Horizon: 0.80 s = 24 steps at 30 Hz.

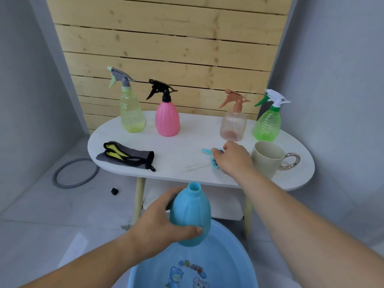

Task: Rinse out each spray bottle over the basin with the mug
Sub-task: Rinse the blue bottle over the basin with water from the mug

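Fingers (195, 230) of the left hand (158, 221) wrapped round the belly of the blue bottle (191, 213), thumb across the front. Bottle upright, neck open and bare, held just above the far rim of the basin (232, 258). Basin down on the floor, in front of the table (182, 146). No water to be made out in the visible part.

Right hand (232, 159) out over the table, fingers curled round the blue spray head (207, 151), closed on it as it lies on the tabletop. Thin tube (195, 168) trailing away to the left. Mug (267, 159) just beside that hand on its right, upright, untouched; contents not visible from here.

Judged from this: barely begun. One bottle uncapped and brought over the basin, nothing poured into it yet. Left for this one, most likely: take up the mug, pour, swirl, tip out, screw the head back on.

Then four more, all capped and standing along the back of the table: yellow bottle (132, 113), pink bottle (167, 119), peach bottle (233, 125) with a reddish trace at the bottom, green bottle (267, 125). No sign that any has been opened.

Further out: grey and yellow cloth (126, 155) on the left of the table, grey ring (75, 173) on the floor beyond.
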Each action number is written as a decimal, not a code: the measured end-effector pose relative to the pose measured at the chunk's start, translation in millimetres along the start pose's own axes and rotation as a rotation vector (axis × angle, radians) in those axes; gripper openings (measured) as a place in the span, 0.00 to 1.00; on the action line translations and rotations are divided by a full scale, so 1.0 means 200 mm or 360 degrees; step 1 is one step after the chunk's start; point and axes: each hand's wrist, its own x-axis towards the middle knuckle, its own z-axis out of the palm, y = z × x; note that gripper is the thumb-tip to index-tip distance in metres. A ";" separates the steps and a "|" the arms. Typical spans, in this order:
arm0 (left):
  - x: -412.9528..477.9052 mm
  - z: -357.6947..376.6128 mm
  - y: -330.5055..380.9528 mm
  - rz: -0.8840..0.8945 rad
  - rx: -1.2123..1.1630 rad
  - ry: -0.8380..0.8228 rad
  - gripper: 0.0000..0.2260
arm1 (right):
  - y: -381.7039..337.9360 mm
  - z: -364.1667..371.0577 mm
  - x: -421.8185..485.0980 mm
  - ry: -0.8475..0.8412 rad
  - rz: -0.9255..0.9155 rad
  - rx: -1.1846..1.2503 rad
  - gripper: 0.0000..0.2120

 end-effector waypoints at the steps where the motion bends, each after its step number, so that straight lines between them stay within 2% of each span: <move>1: 0.00 0.00 0.00 -0.0003 0.0002 0.0000 0.33 | 0.01 0.02 0.03 -0.0017 0.0066 0.0030 0.21; 5: 0.00 -0.02 -0.02 -0.0018 0.0014 0.0016 0.34 | 0.00 0.09 0.10 -0.0082 0.0260 0.0113 0.26; 8: 0.02 -0.02 -0.02 -0.0023 0.0015 0.0015 0.34 | 0.00 0.09 0.13 -0.0118 0.0325 0.0234 0.19; 10: 0.02 -0.02 -0.03 -0.0026 0.0008 0.0018 0.33 | 0.00 0.09 0.15 -0.0137 0.0351 0.0302 0.18; 14: 0.04 -0.03 -0.03 -0.0042 -0.0004 0.0013 0.34 | 0.01 0.07 0.11 -0.0112 0.0244 0.0258 0.18; 17: 0.04 -0.03 -0.04 -0.0056 -0.0023 0.0016 0.34 | 0.03 0.06 0.07 -0.0086 0.0158 0.0308 0.24; 18: 0.04 -0.03 -0.04 -0.0063 -0.0035 0.0017 0.34 | 0.04 0.07 0.07 -0.0061 0.0126 0.0425 0.25; 21: 0.04 -0.02 -0.04 -0.0092 -0.0050 0.0012 0.35 | 0.01 0.02 0.04 -0.0002 0.0082 0.1087 0.24; 24: 0.04 -0.02 -0.03 -0.0104 -0.0060 0.0016 0.34 | -0.07 -0.12 0.01 0.0106 -0.0084 0.1390 0.22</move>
